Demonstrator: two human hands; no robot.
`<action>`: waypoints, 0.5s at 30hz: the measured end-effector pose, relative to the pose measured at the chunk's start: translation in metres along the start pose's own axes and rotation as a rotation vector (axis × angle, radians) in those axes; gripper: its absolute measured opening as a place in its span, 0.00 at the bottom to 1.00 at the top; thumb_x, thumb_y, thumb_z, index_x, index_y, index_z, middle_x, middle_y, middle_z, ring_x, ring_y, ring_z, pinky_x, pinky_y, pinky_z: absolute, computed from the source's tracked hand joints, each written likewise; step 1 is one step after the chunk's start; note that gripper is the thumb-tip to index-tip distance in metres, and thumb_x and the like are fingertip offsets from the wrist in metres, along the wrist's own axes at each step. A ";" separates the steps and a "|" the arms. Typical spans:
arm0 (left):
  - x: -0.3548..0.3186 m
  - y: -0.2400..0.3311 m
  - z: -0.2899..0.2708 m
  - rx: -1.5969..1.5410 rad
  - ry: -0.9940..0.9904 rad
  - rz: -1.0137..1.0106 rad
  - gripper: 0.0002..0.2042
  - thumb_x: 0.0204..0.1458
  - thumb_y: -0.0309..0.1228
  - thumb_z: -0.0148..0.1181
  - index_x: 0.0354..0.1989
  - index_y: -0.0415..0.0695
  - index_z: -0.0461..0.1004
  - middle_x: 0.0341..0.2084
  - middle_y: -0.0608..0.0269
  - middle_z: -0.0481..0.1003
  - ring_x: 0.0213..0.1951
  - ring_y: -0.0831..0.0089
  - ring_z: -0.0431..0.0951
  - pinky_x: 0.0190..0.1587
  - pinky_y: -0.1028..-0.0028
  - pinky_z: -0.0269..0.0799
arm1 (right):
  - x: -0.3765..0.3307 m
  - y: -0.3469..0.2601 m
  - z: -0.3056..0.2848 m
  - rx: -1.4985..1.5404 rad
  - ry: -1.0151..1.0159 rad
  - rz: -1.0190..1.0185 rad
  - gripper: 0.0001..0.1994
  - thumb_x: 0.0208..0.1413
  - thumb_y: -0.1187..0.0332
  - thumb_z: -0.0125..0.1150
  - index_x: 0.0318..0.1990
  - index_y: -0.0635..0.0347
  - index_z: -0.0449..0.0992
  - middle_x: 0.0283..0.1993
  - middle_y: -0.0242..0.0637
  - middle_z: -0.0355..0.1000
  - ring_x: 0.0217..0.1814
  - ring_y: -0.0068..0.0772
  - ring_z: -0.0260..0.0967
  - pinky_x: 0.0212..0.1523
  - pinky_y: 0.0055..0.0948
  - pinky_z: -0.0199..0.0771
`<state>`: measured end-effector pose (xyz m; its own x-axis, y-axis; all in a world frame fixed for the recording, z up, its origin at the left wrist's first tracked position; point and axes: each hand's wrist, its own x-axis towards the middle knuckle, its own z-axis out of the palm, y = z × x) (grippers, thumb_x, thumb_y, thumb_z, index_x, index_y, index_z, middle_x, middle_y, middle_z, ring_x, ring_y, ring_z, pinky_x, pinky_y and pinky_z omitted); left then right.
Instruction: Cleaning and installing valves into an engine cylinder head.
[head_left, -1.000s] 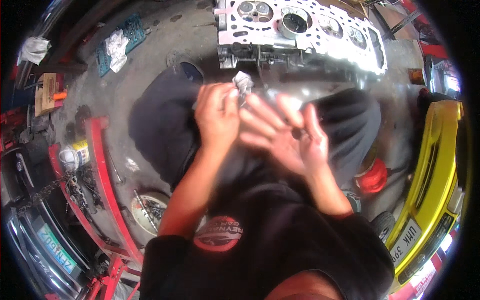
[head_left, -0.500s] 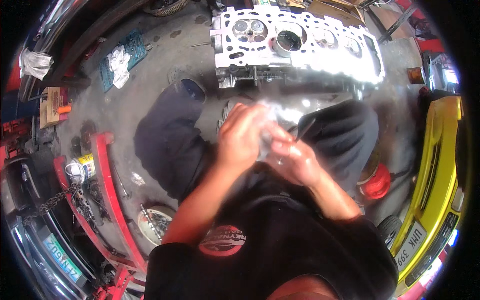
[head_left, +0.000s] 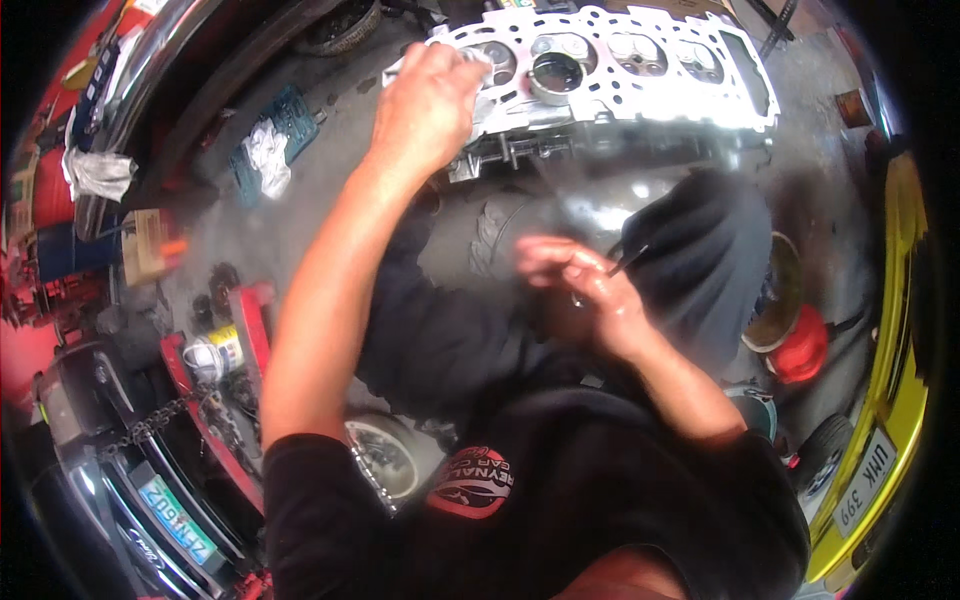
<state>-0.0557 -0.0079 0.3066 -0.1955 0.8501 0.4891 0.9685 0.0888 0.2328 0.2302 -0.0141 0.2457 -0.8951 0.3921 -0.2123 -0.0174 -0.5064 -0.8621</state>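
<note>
Rag [head_left: 394, 72] in the left hand [head_left: 428, 105], on the left end of the cylinder head [head_left: 602, 80]

From here I see that hand bunched closed; the right hand [head_left: 597, 288] hangs half-curled above the lap [head_left: 440, 345], a thin dark thing [head_left: 633, 256] beside it, though I cannot tell whether it grips that

Two hands [head_left: 595, 290] showing, one engine head [head_left: 497, 118] lying, four chambers [head_left: 640, 58] facing upward, one cup [head_left: 556, 94] resting, three rags [head_left: 268, 158] showing, two number plates [head_left: 865, 482] appearing
</note>
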 end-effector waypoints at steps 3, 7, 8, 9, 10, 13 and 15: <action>0.013 0.000 -0.004 0.199 -0.291 0.180 0.17 0.52 0.25 0.55 0.50 0.45 0.80 0.46 0.59 0.75 0.54 0.61 0.74 0.49 0.59 0.78 | -0.003 0.011 -0.002 -0.151 0.028 -0.155 0.28 0.67 0.46 0.47 0.57 0.63 0.76 0.67 0.39 0.66 0.66 0.35 0.64 0.65 0.36 0.62; 0.023 -0.004 -0.014 0.389 -0.464 0.361 0.12 0.50 0.28 0.57 0.41 0.40 0.81 0.43 0.59 0.75 0.51 0.60 0.75 0.47 0.60 0.79 | -0.006 0.015 -0.009 -0.135 0.050 -0.201 0.28 0.68 0.45 0.46 0.57 0.62 0.76 0.66 0.39 0.66 0.66 0.34 0.65 0.65 0.36 0.62; 0.026 -0.006 -0.014 0.410 -0.485 0.418 0.11 0.48 0.29 0.58 0.37 0.40 0.81 0.41 0.59 0.75 0.51 0.60 0.74 0.47 0.60 0.79 | -0.006 0.015 -0.009 -0.117 0.056 -0.196 0.28 0.68 0.46 0.46 0.57 0.62 0.76 0.66 0.39 0.67 0.65 0.34 0.65 0.65 0.36 0.62; 0.029 -0.007 -0.013 0.418 -0.458 0.497 0.10 0.47 0.29 0.58 0.34 0.39 0.81 0.40 0.58 0.74 0.52 0.60 0.74 0.47 0.60 0.79 | -0.006 0.014 -0.010 -0.099 0.061 -0.192 0.28 0.69 0.46 0.46 0.57 0.62 0.76 0.65 0.39 0.67 0.65 0.34 0.65 0.64 0.37 0.63; 0.033 -0.007 -0.010 0.436 -0.508 0.479 0.10 0.47 0.29 0.58 0.34 0.39 0.81 0.40 0.58 0.74 0.52 0.60 0.74 0.47 0.60 0.79 | -0.007 0.014 -0.010 -0.095 0.060 -0.196 0.28 0.69 0.46 0.46 0.57 0.62 0.76 0.65 0.39 0.67 0.65 0.34 0.65 0.64 0.37 0.63; 0.048 -0.011 0.001 0.357 -0.496 0.418 0.08 0.49 0.28 0.58 0.32 0.40 0.81 0.36 0.57 0.77 0.44 0.60 0.77 0.44 0.64 0.78 | -0.007 0.010 -0.010 -0.056 0.069 -0.207 0.27 0.69 0.47 0.46 0.56 0.64 0.76 0.64 0.40 0.67 0.64 0.34 0.66 0.64 0.36 0.63; 0.051 -0.013 0.002 -0.092 -0.542 -0.364 0.08 0.53 0.26 0.54 0.32 0.41 0.81 0.30 0.55 0.79 0.34 0.63 0.78 0.40 0.69 0.75 | -0.008 0.008 -0.010 -0.080 0.070 -0.240 0.24 0.70 0.52 0.45 0.54 0.66 0.76 0.64 0.43 0.67 0.63 0.35 0.67 0.64 0.35 0.64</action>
<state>-0.0784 0.0358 0.3265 -0.3792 0.9173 -0.1211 0.8332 0.3955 0.3864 0.2412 -0.0134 0.2362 -0.8365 0.5473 -0.0267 -0.1873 -0.3313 -0.9248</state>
